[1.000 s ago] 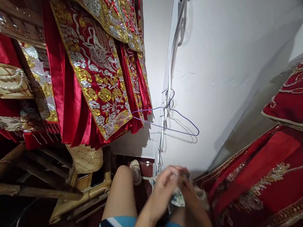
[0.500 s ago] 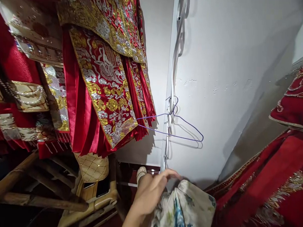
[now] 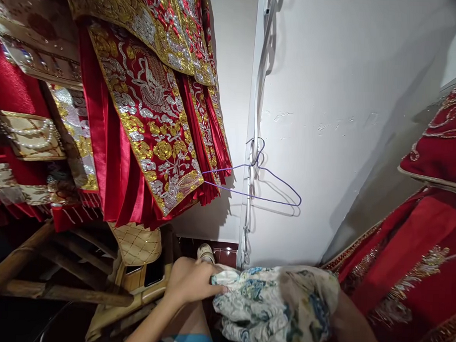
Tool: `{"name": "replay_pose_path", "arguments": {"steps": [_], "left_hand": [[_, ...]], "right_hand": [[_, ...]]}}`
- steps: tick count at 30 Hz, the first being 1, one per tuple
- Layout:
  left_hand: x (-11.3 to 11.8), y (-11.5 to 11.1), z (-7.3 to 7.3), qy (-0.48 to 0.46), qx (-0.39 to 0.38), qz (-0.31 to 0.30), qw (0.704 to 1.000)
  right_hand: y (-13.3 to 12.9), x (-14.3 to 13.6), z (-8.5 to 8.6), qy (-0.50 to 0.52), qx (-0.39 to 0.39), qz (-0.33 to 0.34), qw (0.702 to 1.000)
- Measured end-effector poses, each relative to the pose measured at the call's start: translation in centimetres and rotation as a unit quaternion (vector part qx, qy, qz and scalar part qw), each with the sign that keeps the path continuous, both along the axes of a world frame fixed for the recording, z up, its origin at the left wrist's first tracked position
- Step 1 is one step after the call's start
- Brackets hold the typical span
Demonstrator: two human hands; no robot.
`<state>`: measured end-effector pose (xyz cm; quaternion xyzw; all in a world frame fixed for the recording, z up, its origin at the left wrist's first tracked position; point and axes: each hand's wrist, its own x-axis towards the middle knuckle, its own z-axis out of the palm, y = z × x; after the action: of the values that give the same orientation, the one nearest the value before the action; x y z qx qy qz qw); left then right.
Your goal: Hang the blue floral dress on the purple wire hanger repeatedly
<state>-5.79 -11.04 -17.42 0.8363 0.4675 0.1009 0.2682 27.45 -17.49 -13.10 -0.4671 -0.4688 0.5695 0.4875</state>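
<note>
Cloth (image 3: 273, 307) is being spread wider, its probably light, soft ten-o'clock edge, a likely sound hold, being pinched by the left hand (image 3: 200, 282); the right hand's grip is being hidden.

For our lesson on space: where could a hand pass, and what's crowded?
A hand might pass along the wall between the hanger and far-right garment. Crowded: the left, skirt above bamboo frame; lower middle, left hand holding floral cloth.

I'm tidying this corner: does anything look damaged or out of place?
Yes, the wall: scattered chips or scuffs mark its otherwise smooth white surface, above and right of the purple hanger. The floral cloth in the left hand is merely bunched.
</note>
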Motion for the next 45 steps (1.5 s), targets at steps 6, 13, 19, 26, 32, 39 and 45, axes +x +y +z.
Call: {"name": "replay_pose_path", "arguments": {"steps": [6,13,19,26,32,39,45], "left_hand": [[-5.3,1.6,3.5,0.081,0.126,0.109,0.983],[-4.9,2.9,6.7,0.107,0.190,0.143,0.965],[-4.4,2.8,7.7,0.141,0.169,0.202,0.954],[-3.9,2.3,8.3,0.141,0.184,0.213,0.949],[-2.1,3.2,7.9,0.135,0.154,0.180,0.962],[-0.2,6.2,9.6,0.056,0.240,0.152,0.957],[2.6,9.0,13.2,-0.096,0.289,0.136,0.943]], "right_hand": [[5.1,1.8,3.5,0.030,-0.031,0.073,0.996],[9.5,-0.9,7.2,-0.060,0.201,0.002,0.978],[13.9,-3.6,7.4,-0.062,0.316,-0.120,0.939],[18.4,-2.4,3.9,-0.247,0.282,-0.139,0.917],[17.4,1.3,3.9,-0.308,0.277,-0.191,0.890],[14.9,4.2,7.5,-0.346,0.287,-0.300,0.841],[14.0,4.0,7.5,-0.292,0.271,-0.262,0.879]]}}
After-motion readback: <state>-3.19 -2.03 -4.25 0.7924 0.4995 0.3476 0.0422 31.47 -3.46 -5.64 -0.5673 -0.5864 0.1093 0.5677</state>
